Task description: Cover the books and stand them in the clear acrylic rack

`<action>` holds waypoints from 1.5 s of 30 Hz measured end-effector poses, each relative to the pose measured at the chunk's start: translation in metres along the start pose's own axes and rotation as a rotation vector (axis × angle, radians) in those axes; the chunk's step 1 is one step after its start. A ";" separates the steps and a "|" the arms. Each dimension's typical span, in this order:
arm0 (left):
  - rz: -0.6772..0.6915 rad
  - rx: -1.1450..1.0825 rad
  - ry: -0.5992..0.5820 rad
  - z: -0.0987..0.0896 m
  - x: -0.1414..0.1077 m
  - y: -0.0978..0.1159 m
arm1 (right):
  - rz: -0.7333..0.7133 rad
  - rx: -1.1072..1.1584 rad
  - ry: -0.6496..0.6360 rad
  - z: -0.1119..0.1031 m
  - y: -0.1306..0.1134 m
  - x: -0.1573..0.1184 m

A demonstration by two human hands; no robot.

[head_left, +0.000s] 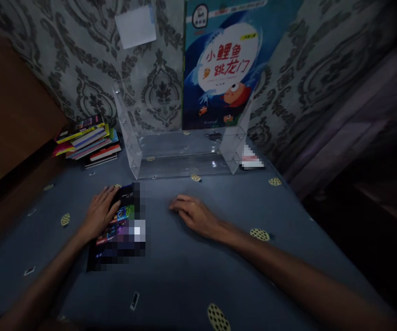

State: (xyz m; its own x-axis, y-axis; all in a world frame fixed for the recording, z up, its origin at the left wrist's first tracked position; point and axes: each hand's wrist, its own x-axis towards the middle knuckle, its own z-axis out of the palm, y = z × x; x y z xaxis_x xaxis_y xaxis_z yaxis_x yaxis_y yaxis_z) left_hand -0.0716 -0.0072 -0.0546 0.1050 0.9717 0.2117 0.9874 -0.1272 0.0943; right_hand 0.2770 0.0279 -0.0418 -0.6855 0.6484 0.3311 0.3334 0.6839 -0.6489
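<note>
My left hand (102, 212) lies flat with its fingers stretched out on the left edge of a dark book (116, 239). The book lies on the table, its cover showing colourful pictures; part of it is pixelated. To the right of the book, my right hand (196, 215) rests on the tabletop, apart from the book. Its fingers are loosely curled together, and no object shows in them. Beyond both hands stands a clear acrylic rack (181, 163). A blue picture book (215, 69) with an orange fish and red Chinese characters stands upright in its back right part.
A pile of books (88, 140) sits at the back left, beside a brown wooden panel (12, 105). A partly pixelated white item (251, 158) lies right of the rack. The table (171, 280) has a blue cover with pineapple prints and meets a patterned wall (160, 87).
</note>
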 end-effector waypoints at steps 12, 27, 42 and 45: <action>0.151 -0.089 0.015 0.016 0.018 0.108 | 0.084 -0.211 0.134 -0.006 0.007 -0.019; 0.242 -0.554 0.107 0.032 0.071 0.167 | 0.230 -0.309 0.310 -0.032 0.045 -0.040; 0.404 -0.308 0.166 0.021 0.075 0.143 | 0.223 -0.325 0.297 -0.029 0.042 -0.041; 0.428 -0.282 0.148 0.020 0.078 0.148 | 0.227 -0.333 0.294 -0.030 0.041 -0.041</action>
State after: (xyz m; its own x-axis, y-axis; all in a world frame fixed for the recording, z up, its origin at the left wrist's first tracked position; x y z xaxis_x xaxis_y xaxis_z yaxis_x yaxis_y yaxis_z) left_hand 0.0852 0.0535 -0.0440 0.4537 0.7853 0.4212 0.7876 -0.5745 0.2227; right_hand 0.3376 0.0390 -0.0615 -0.3762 0.8276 0.4167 0.6750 0.5528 -0.4887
